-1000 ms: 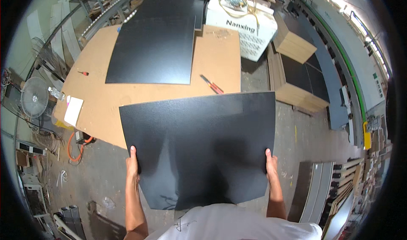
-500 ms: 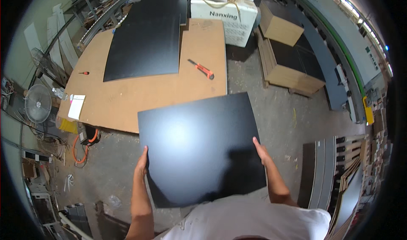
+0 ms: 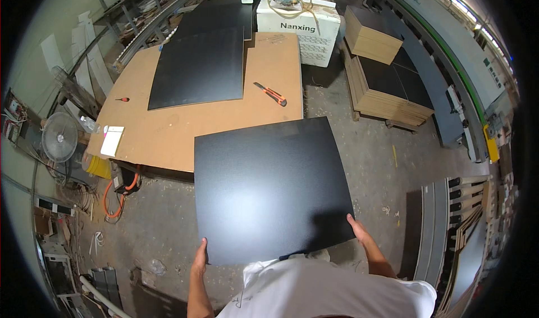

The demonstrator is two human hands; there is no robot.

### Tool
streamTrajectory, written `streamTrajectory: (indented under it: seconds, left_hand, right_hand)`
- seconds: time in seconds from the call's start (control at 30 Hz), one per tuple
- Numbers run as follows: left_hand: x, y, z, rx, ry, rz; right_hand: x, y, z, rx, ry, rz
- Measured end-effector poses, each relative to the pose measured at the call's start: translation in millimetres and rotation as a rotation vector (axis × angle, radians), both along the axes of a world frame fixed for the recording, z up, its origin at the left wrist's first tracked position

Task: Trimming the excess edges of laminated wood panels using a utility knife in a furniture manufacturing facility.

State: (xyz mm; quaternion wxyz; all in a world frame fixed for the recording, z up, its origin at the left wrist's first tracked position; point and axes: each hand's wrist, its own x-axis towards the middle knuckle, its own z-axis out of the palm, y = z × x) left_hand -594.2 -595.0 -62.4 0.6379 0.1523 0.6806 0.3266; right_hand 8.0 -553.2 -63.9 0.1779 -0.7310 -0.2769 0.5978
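Note:
A black rectangular panel [image 3: 269,177] spans the space in front of my body, its glossy face turned up. My left hand [image 3: 200,255] grips its left edge close to the near corner, thumb on top. On the opposite edge, my right hand [image 3: 358,228] holds it near the lower right, also with the thumb showing. The fingers beneath are hidden by the panel. Beyond its far edge stands a brown-topped table [image 3: 185,132]. Another black panel [image 3: 199,65] lies on that table, with an orange-and-black utility knife [image 3: 270,94] to its right.
A small red-handled tool [image 3: 122,99] and a white card [image 3: 112,141] lie at the table's left. Behind stands a white box [image 3: 297,28]. Stacked panels [image 3: 387,87] rest on a pallet at right, a roller rack [image 3: 435,228] nearer. A fan [image 3: 59,137] and orange hose [image 3: 109,205] are left.
Both hands have shifted along the panel's sides toward its near corners. The panel's near edge is now closer to my shirt, and the whole view has shifted slightly.

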Motion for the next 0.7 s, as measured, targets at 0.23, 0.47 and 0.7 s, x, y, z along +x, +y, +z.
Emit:
streamTrajectory:
  seconds: [0.23, 0.47, 0.7]
  left_hand:
    - [-9.4, -0.1, 121.7, 0.006, 0.139, 0.261]
    - [-25.3, 61.6, 220.2, 0.595, -0.094, 0.385]
    - [-38.6, 175.5, 274.5, 0.952, -0.201, 0.506]
  right_hand:
    - [4.0, 11.4, 121.3, -0.045, 0.121, -0.029]
    - [-20.2, 63.4, 241.1, 0.577, 0.618, -0.357]
    - [-42.8, 169.8, 291.4, 0.996, 0.766, -0.115]
